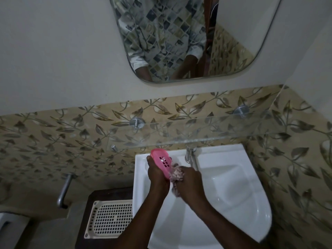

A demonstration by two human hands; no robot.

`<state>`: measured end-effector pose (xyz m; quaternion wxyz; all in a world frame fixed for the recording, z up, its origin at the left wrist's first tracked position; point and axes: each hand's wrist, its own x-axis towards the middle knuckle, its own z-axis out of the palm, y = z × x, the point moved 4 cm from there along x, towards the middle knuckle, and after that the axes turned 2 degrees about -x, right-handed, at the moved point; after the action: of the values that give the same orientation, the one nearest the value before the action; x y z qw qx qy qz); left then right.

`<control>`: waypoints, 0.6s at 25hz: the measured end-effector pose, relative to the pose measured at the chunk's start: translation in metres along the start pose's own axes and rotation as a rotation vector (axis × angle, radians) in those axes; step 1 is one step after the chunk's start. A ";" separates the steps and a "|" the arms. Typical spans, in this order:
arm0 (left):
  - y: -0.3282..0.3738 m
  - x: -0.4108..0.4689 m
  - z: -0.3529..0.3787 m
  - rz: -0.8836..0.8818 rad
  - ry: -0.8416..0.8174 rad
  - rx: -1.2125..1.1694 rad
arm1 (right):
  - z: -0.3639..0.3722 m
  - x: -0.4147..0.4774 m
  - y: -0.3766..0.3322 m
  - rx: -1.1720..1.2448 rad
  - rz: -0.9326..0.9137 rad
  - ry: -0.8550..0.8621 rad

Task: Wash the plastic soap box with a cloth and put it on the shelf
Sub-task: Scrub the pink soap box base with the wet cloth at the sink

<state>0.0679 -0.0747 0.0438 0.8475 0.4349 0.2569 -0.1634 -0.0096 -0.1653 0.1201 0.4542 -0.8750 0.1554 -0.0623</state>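
Cloth (177, 174) lies crumpled against soap box (162, 161); pink plastic, slotted.

Glass shelf (197, 130) bare; tap (191, 157) beneath.

Leaf-patterned tiles (53, 137), mirror (233, 33), white sink (224, 152).

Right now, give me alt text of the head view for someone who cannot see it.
Over a white sink, the left hand holds a pink slotted soap box while the right hand presses a bunched cloth against it. A glass shelf spans the leaf-patterned wall just above the tap.
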 end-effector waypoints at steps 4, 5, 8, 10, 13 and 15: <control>0.008 0.009 -0.014 0.036 -0.023 0.045 | -0.012 0.006 0.014 0.525 0.216 -0.073; 0.013 0.011 -0.019 0.006 -0.104 -0.057 | -0.021 0.012 0.022 0.735 0.322 -0.065; 0.026 0.004 -0.030 -0.127 -0.400 -0.239 | -0.046 0.025 0.052 1.048 0.531 -0.070; 0.027 -0.006 -0.036 -0.180 -0.546 -0.237 | -0.055 0.027 0.070 1.087 0.605 -0.121; 0.026 -0.015 -0.038 -0.234 -0.652 -0.246 | -0.055 0.025 0.077 1.174 0.602 -0.204; 0.023 -0.017 -0.036 -0.291 -0.652 -0.272 | -0.050 0.028 0.076 1.204 0.572 -0.203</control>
<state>0.0551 -0.0316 0.0512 0.9027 0.2025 0.0523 -0.3759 -0.0123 -0.2542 0.0868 0.8738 -0.3950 0.2756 0.0673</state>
